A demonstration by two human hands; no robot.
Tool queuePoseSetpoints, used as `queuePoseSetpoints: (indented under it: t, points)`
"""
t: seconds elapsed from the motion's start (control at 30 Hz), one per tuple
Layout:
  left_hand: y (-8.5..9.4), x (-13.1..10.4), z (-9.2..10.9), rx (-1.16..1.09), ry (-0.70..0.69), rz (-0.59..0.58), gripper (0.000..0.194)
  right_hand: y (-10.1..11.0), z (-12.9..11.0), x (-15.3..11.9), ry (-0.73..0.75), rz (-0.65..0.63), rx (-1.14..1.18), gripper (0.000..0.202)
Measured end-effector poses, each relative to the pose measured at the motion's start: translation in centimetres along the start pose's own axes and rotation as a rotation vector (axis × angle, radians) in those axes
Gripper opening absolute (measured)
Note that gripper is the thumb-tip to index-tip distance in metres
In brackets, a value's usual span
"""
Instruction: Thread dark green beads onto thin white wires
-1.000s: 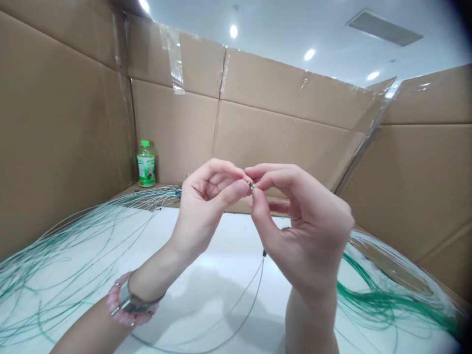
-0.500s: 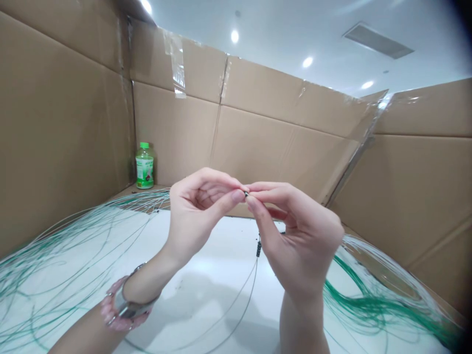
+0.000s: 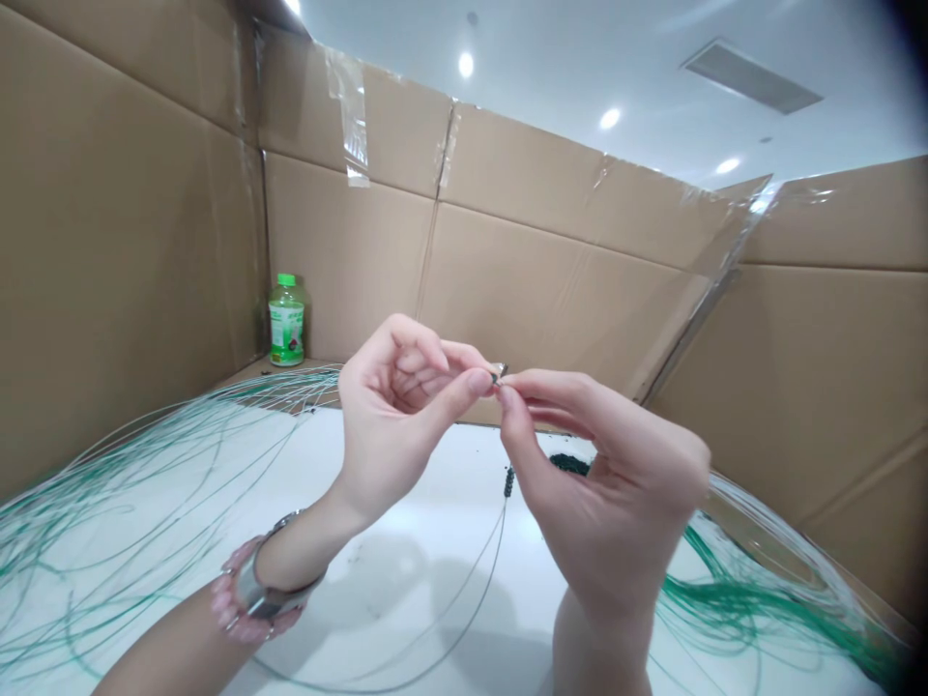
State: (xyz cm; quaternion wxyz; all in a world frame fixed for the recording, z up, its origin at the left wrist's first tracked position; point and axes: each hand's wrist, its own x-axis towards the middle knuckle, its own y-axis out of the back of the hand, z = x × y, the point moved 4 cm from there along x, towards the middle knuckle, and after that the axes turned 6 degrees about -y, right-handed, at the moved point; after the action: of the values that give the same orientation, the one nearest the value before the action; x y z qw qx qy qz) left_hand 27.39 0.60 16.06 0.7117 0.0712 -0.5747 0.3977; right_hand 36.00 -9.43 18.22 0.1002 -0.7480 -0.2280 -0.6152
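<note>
We have the small dark piece (image 3: 495,379) near the middle of the view, raised above the bench (image 3: 435,474); the fingertips cover much of it, so we cannot make out its shape. Our left hand (image 3: 384,425), toward eight o'clock, pinches it between thumb and finger, the other fingers loosely curled. Our right hand (image 3: 609,483), at four o'clock, has thumb and forefinger closed on a thin pale end (image 3: 500,385) right beside it. So small a thing, held by fingertips alone, could well slip if either pinch eases or the two pull unevenly, and hidden as it is, we might misjudge how its ends line up. If dropped, it would be hard to find near the dark green heap (image 3: 569,464) at four o'clock. At six o'clock hangs a dark beaded length (image 3: 508,482), its thin wires (image 3: 500,541) curving toward seven; a careless sweep of a wrist could catch them. Farther out, the loose strands (image 3: 145,474) past eight o'clock and the green bundle (image 3: 739,585) at four might snag a sleeveless forearm or the pink bracelet (image 3: 226,614). The green-capped bottle (image 3: 287,324) stands well apart, toward nine.
</note>
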Motion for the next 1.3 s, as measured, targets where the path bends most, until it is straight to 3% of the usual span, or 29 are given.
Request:
queuePoseSetpoints:
  t: [0.53, 0.87, 1.13, 1.3]
  points:
    - [-0.25, -0.44, 0.34, 0.158, -0.18, 0.001, 0.029, 0.57, -0.42, 0.21, -0.049, -0.061, -0.12, 0.009]
    - [-0.41, -0.78, 0.02, 0.164, -0.174, 0.006, 0.031, 0.52, -0.22, 0.15, -0.054, -0.099, -0.182, 0.007]
    - [-0.18, -0.6, 0.67, 0.334, -0.297, -0.138, 0.032, 0.91, -0.61, 0.2, 0.047, -0.17, -0.309, 0.015]
    - [-0.04, -0.11, 0.82, 0.334, -0.307, -0.149, 0.031, 0.79, -0.47, 0.36, 0.025, -0.163, -0.205, 0.014]
